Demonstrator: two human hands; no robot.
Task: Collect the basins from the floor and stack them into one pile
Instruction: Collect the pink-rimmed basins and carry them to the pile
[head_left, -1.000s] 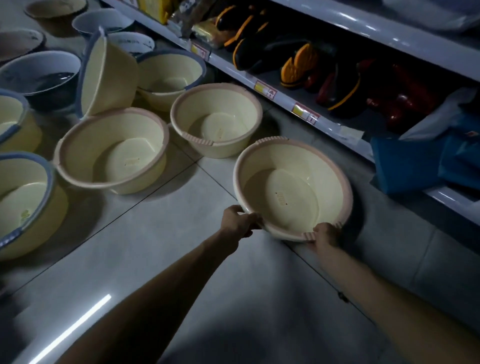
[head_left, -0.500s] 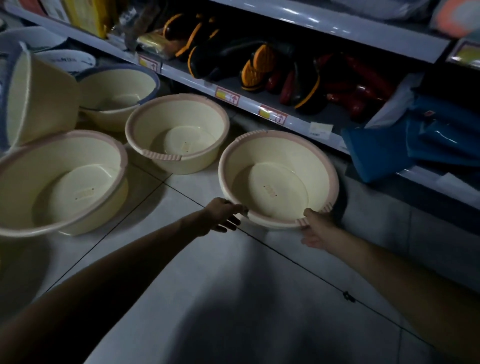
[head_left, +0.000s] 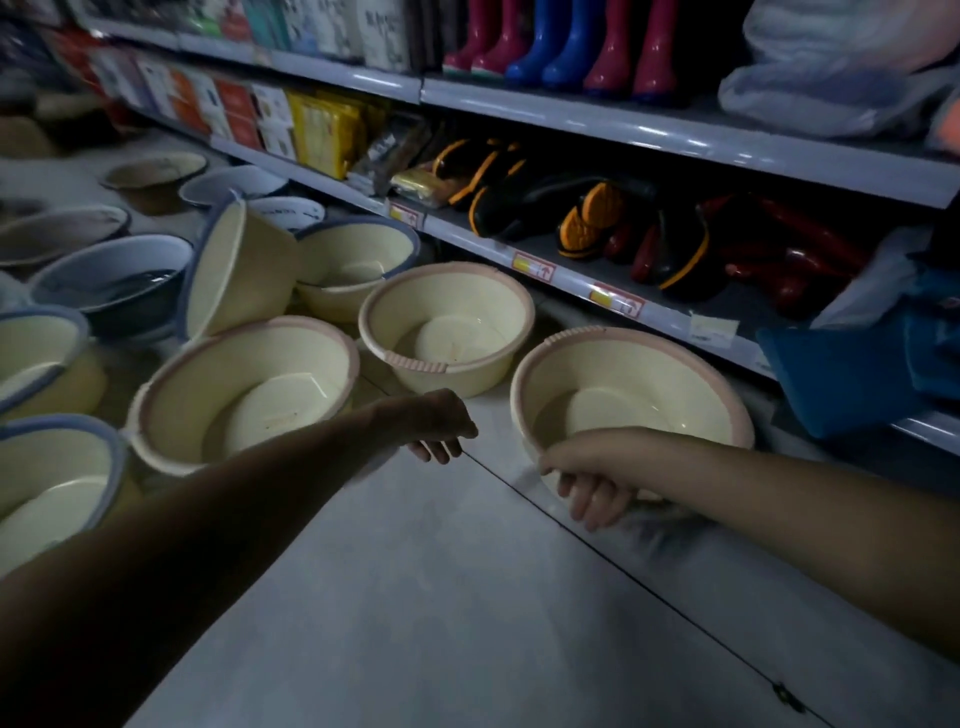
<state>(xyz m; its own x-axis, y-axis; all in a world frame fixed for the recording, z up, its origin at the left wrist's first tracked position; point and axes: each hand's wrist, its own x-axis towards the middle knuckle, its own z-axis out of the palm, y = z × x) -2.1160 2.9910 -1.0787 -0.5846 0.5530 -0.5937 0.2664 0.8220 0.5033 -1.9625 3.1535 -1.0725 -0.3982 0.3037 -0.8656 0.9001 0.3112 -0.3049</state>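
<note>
The right grip (head_left: 592, 475) is curling round the rim of an empty cream basin (head_left: 649, 374) at right centre, beside a shoe shelf (head_left: 571, 283). The left grip (head_left: 436, 421) is hanging loose, and other basins (head_left: 244, 389) are crowding the left.

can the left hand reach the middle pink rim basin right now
Probably yes: the left hand hangs empty just short of the middle basin, at its near rim, and nothing lies between them.
</note>
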